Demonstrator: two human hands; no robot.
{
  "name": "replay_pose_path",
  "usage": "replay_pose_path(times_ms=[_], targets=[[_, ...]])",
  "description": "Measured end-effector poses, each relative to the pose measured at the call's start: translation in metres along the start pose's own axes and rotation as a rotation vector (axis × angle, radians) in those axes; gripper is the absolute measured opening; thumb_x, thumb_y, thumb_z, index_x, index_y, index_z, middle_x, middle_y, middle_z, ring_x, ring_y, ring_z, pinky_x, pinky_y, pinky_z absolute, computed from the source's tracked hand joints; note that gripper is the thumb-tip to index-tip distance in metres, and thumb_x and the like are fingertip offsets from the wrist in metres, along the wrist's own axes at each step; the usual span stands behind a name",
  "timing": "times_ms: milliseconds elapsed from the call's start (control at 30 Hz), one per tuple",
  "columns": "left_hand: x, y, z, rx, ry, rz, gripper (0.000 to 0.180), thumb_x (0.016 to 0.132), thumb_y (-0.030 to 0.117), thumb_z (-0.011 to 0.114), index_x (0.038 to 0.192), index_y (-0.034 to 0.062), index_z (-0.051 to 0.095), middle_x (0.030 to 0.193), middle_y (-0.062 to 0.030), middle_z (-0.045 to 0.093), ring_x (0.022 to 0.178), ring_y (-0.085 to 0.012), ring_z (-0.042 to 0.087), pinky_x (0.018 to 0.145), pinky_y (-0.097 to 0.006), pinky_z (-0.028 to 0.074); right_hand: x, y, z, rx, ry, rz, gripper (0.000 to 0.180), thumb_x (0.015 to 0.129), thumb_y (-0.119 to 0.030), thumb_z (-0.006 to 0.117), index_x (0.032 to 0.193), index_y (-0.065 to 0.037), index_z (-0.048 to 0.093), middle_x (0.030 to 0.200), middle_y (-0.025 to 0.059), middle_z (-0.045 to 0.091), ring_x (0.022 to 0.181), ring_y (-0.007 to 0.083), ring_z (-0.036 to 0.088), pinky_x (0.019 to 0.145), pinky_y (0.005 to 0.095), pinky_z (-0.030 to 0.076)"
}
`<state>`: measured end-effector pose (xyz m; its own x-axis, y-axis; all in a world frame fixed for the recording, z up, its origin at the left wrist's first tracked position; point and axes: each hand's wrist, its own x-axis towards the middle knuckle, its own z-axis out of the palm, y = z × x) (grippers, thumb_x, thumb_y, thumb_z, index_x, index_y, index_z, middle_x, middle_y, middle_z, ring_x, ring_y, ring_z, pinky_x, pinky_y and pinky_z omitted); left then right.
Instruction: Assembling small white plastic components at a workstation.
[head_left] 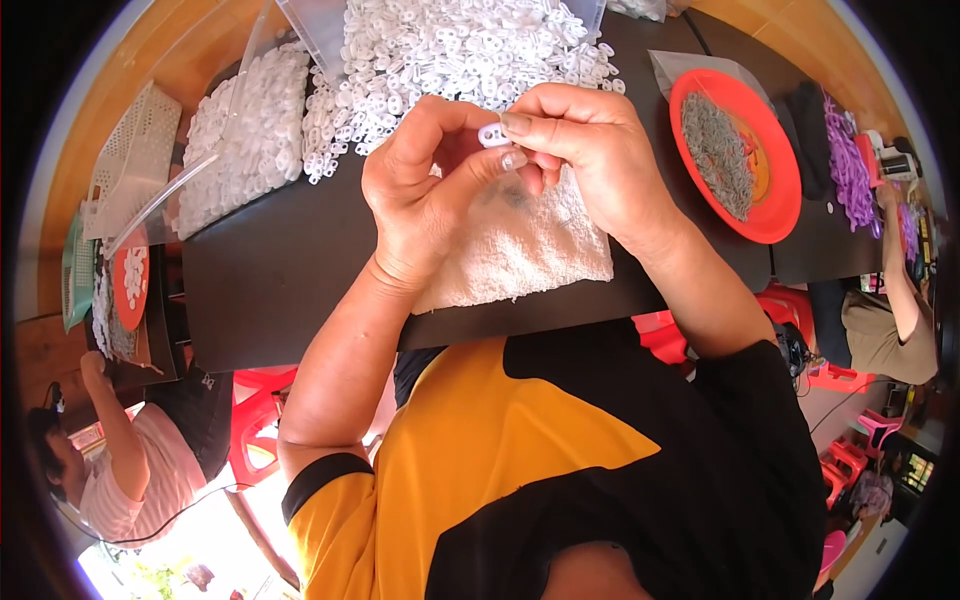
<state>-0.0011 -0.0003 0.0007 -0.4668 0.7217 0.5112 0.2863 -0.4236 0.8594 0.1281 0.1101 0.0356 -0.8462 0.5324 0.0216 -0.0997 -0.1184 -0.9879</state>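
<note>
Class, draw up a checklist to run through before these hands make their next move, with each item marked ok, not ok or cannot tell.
1. Small white piece held: ok; the left hand and right hand both have a grip on it.
2. Cloth under the hands: ok; it lies on the dark table.
3. Heap of white pieces all inside the clear bin: not ok; many lie loose on the table.
4. Grey parts contained: ok; they lie in the red dish, to the right.
5. Anything else between the fingertips: cannot tell; the fingers hide it.
</note>
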Motion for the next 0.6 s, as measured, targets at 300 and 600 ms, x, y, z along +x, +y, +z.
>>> replay_pose_path(times_ms=[300,600], targets=[[0.001,0.008,0.002,0.021,-0.029,0.038,0.02,0.082,0.001,0.075,0.1,0.0018,0.064,0.081,0.0004,0.065,0.07,-0.0041,0.059,0.062,-0.018,0.047,0.001,-0.001,-0.001,-0.05,0.042,-0.039,0.019,0.091,-0.013,0.06,0.08,0.001,0.063,0.063,-0.0007,0.051,0.055,0.007,0.051,0.052,0.0234,0.041],[0.005,0.015,-0.002,-0.325,-0.006,-0.386,0.024,0.083,-0.006,0.069,0.106,-0.0012,0.064,0.086,-0.0037,0.066,0.078,-0.0088,0.063,0.062,-0.021,0.051,0.001,-0.002,-0.002,-0.042,0.033,0.01,0.019,0.094,-0.014,0.059,0.087,0.002,0.064,0.064,0.0005,0.052,0.058,0.0106,0.054,0.056,0.0238,0.043]])
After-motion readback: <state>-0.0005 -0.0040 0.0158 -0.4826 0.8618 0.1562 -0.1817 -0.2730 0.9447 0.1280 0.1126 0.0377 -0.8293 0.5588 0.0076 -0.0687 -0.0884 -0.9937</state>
